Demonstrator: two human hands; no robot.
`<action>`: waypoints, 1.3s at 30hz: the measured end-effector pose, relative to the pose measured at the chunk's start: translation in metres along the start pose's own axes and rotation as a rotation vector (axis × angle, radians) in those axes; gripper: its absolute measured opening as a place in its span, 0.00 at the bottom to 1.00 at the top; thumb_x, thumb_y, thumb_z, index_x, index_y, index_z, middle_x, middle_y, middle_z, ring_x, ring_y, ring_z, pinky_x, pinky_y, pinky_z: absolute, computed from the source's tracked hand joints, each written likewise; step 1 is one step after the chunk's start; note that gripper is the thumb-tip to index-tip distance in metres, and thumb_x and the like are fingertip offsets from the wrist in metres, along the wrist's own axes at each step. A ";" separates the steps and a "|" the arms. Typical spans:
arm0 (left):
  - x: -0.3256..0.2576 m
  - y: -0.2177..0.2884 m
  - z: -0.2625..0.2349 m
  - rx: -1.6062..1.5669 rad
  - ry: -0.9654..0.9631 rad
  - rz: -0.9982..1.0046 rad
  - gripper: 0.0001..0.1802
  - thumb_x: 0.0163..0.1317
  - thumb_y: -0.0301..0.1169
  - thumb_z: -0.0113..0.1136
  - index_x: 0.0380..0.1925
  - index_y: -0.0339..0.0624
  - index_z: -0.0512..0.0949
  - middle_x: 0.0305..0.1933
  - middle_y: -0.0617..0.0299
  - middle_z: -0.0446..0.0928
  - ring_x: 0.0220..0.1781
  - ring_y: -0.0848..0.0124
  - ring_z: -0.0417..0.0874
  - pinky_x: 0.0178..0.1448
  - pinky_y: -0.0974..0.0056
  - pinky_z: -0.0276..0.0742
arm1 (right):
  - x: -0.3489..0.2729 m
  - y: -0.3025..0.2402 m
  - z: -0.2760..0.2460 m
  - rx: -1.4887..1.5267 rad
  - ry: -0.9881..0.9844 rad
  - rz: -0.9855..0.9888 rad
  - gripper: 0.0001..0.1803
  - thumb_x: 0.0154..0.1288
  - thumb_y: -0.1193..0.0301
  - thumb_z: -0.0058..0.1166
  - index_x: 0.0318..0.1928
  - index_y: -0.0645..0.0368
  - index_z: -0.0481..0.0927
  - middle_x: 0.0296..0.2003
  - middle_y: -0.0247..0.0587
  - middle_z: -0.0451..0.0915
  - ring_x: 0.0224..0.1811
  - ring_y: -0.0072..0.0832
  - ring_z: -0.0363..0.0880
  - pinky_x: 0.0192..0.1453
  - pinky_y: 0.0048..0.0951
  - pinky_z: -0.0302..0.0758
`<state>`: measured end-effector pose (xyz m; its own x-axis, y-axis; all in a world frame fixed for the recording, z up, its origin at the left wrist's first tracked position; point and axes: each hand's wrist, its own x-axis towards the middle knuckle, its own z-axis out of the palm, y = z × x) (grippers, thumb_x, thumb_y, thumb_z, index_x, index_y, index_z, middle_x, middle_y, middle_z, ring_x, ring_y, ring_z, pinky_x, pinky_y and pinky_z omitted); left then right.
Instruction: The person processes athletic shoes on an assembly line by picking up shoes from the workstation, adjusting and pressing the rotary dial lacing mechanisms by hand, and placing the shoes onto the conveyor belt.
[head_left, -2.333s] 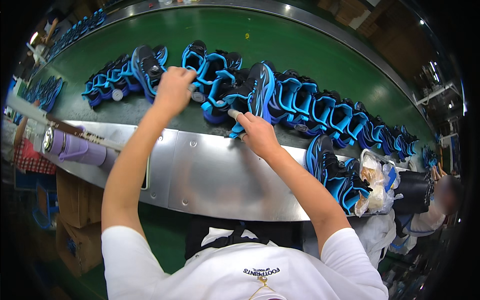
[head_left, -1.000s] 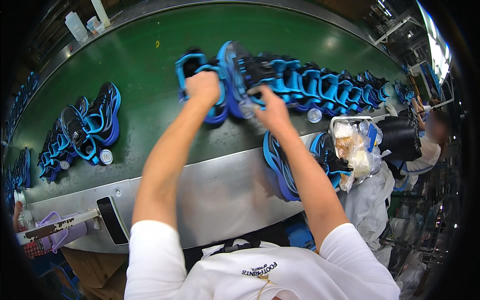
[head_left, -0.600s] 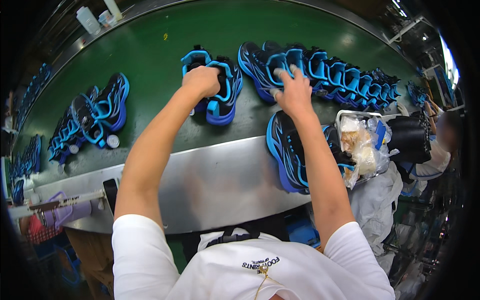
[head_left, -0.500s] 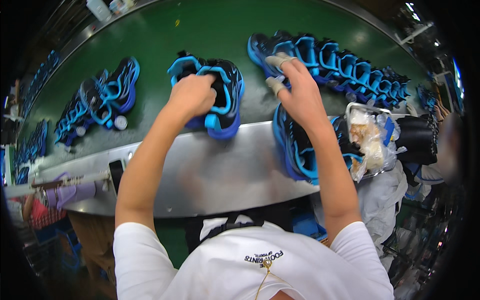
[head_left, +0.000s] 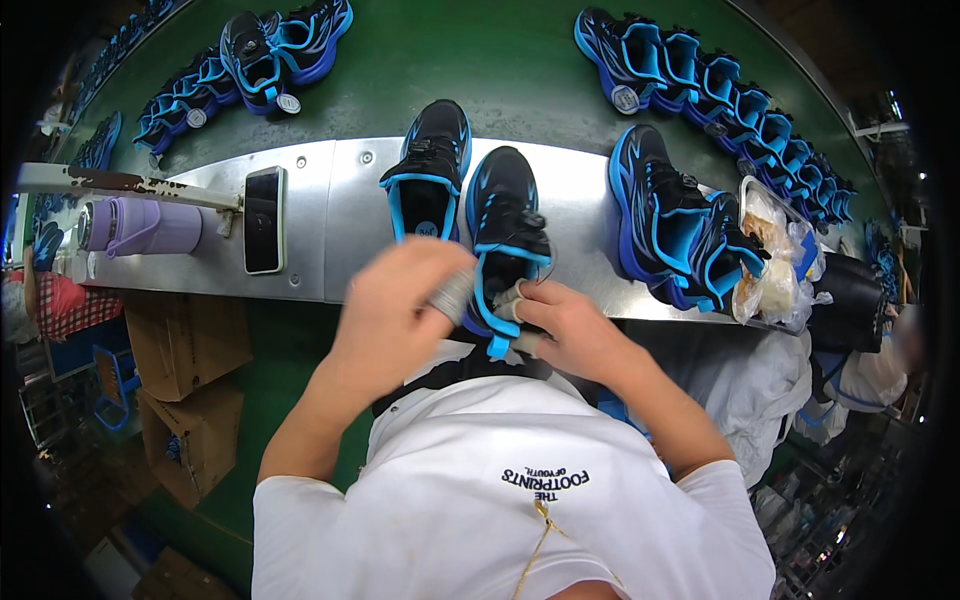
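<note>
Two black sneakers with bright blue collar lining and blue soles lie in front of me, toes pointing away. My right hand [head_left: 572, 326] grips the heel collar of the right-hand sneaker [head_left: 504, 205], which reaches over the steel edge towards my body. Pale coverings wrap some of its fingertips. My left hand [head_left: 402, 300] is smeared by motion beside that sneaker's heel, one finger wrapped in grey. It hides the heel of the left-hand sneaker [head_left: 432, 150], so whether it grips anything is unclear. A round label shows inside that left-hand sneaker.
Another sneaker pair [head_left: 660, 215] stands on the steel ledge [head_left: 330, 200] at right, beside a tray [head_left: 748, 205] of bagged items. Rows of sneakers [head_left: 720, 85] line the green surface [head_left: 460, 60]. A phone [head_left: 264, 220] and a lilac bottle [head_left: 150, 227] lie at left.
The middle sneakers have come nearer, from the green surface onto the steel ledge. My right hand has left the right-hand row and now holds one of them; my left hand has drawn back towards me.
</note>
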<state>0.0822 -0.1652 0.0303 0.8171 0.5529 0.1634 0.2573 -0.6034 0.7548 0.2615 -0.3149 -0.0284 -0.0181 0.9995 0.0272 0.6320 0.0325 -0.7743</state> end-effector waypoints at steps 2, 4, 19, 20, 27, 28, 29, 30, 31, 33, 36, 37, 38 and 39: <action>0.000 -0.009 -0.008 0.144 0.319 -0.085 0.14 0.50 0.20 0.60 0.40 0.40 0.80 0.39 0.54 0.80 0.37 0.56 0.81 0.45 0.59 0.78 | -0.003 -0.009 -0.025 0.212 -0.084 0.043 0.15 0.52 0.73 0.65 0.42 0.58 0.83 0.50 0.47 0.78 0.51 0.43 0.79 0.54 0.38 0.77; 0.012 -0.026 -0.017 0.194 0.400 -0.114 0.23 0.48 0.19 0.61 0.48 0.41 0.78 0.47 0.54 0.78 0.44 0.58 0.78 0.51 0.58 0.76 | 0.002 -0.023 -0.059 0.264 0.077 0.046 0.19 0.50 0.74 0.67 0.45 0.58 0.83 0.51 0.44 0.79 0.48 0.41 0.80 0.53 0.37 0.77; 0.050 -0.063 0.023 0.295 0.180 -0.057 0.22 0.47 0.20 0.62 0.46 0.43 0.78 0.41 0.54 0.77 0.38 0.55 0.80 0.43 0.60 0.78 | 0.054 -0.002 -0.009 -0.103 0.295 0.090 0.28 0.43 0.83 0.59 0.50 0.58 0.79 0.39 0.45 0.78 0.47 0.44 0.75 0.49 0.38 0.75; 0.045 -0.060 0.021 0.317 0.194 -0.020 0.24 0.46 0.19 0.61 0.48 0.45 0.78 0.44 0.54 0.77 0.41 0.55 0.80 0.45 0.59 0.77 | 0.054 -0.007 -0.014 -0.197 0.265 0.086 0.27 0.43 0.83 0.59 0.50 0.58 0.79 0.40 0.45 0.77 0.47 0.44 0.75 0.48 0.39 0.75; 0.018 -0.056 0.030 0.302 0.202 -0.010 0.31 0.42 0.12 0.54 0.48 0.51 0.81 0.48 0.52 0.74 0.46 0.54 0.78 0.51 0.57 0.75 | 0.040 -0.017 -0.010 -0.041 0.226 0.113 0.32 0.42 0.87 0.53 0.53 0.56 0.79 0.46 0.43 0.76 0.45 0.39 0.77 0.49 0.31 0.75; 0.016 -0.059 0.030 0.267 0.208 -0.005 0.30 0.41 0.11 0.53 0.45 0.49 0.82 0.48 0.52 0.74 0.47 0.54 0.77 0.53 0.57 0.75 | 0.037 -0.015 -0.012 0.067 0.237 0.156 0.33 0.41 0.88 0.52 0.53 0.54 0.79 0.46 0.43 0.76 0.45 0.39 0.77 0.49 0.31 0.75; 0.014 -0.060 0.027 0.265 0.208 -0.009 0.30 0.41 0.11 0.53 0.45 0.49 0.82 0.48 0.52 0.74 0.47 0.54 0.77 0.53 0.57 0.75 | 0.035 -0.013 -0.014 0.174 0.248 0.199 0.33 0.41 0.89 0.51 0.53 0.53 0.80 0.45 0.42 0.76 0.45 0.39 0.77 0.49 0.31 0.75; 0.012 -0.061 0.025 0.235 0.179 0.001 0.29 0.41 0.11 0.53 0.44 0.48 0.82 0.48 0.52 0.74 0.48 0.53 0.77 0.53 0.57 0.75 | 0.034 -0.016 -0.020 0.193 0.215 0.264 0.33 0.40 0.89 0.53 0.51 0.51 0.79 0.45 0.43 0.75 0.46 0.41 0.78 0.48 0.32 0.76; 0.011 -0.062 0.023 0.204 0.150 0.012 0.29 0.40 0.10 0.53 0.43 0.48 0.82 0.48 0.52 0.74 0.49 0.52 0.76 0.52 0.57 0.74 | 0.034 -0.018 -0.021 0.193 0.212 0.266 0.33 0.40 0.89 0.53 0.51 0.51 0.79 0.45 0.43 0.75 0.46 0.41 0.78 0.48 0.32 0.76; 0.011 -0.068 0.023 0.232 0.135 0.078 0.26 0.43 0.13 0.54 0.43 0.50 0.82 0.48 0.51 0.74 0.49 0.53 0.76 0.52 0.56 0.74 | 0.034 -0.023 -0.019 -0.071 0.178 0.183 0.29 0.41 0.84 0.61 0.48 0.51 0.78 0.46 0.41 0.75 0.47 0.44 0.78 0.48 0.38 0.78; 0.020 -0.066 0.033 0.367 0.124 0.203 0.19 0.48 0.20 0.57 0.41 0.51 0.82 0.47 0.51 0.74 0.48 0.56 0.75 0.49 0.57 0.72 | 0.035 -0.027 -0.001 -0.304 0.174 0.054 0.32 0.39 0.81 0.67 0.50 0.49 0.76 0.49 0.42 0.74 0.46 0.43 0.78 0.47 0.39 0.79; 0.024 -0.063 0.038 0.477 0.130 0.259 0.16 0.49 0.23 0.57 0.40 0.50 0.82 0.46 0.52 0.74 0.46 0.57 0.75 0.48 0.59 0.71 | 0.035 -0.028 0.003 -0.334 0.185 0.033 0.32 0.39 0.80 0.68 0.50 0.49 0.76 0.50 0.42 0.74 0.46 0.43 0.78 0.46 0.39 0.79; 0.027 -0.057 0.040 0.552 0.092 0.280 0.13 0.51 0.28 0.58 0.39 0.48 0.82 0.45 0.54 0.74 0.44 0.59 0.75 0.46 0.60 0.68 | 0.035 -0.026 0.003 -0.331 0.185 0.036 0.32 0.39 0.80 0.68 0.50 0.49 0.76 0.50 0.42 0.74 0.46 0.43 0.78 0.46 0.39 0.79; 0.028 -0.053 0.041 0.548 0.084 0.283 0.13 0.51 0.28 0.58 0.39 0.48 0.82 0.45 0.54 0.74 0.44 0.59 0.75 0.46 0.60 0.68 | 0.034 -0.024 0.003 -0.326 0.173 0.066 0.33 0.38 0.80 0.68 0.50 0.49 0.75 0.51 0.43 0.74 0.46 0.43 0.78 0.46 0.39 0.79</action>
<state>0.1130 -0.1415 -0.0308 0.8549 0.3580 0.3755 0.2819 -0.9281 0.2430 0.2435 -0.2818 -0.0103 0.1449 0.9831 0.1122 0.8412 -0.0627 -0.5370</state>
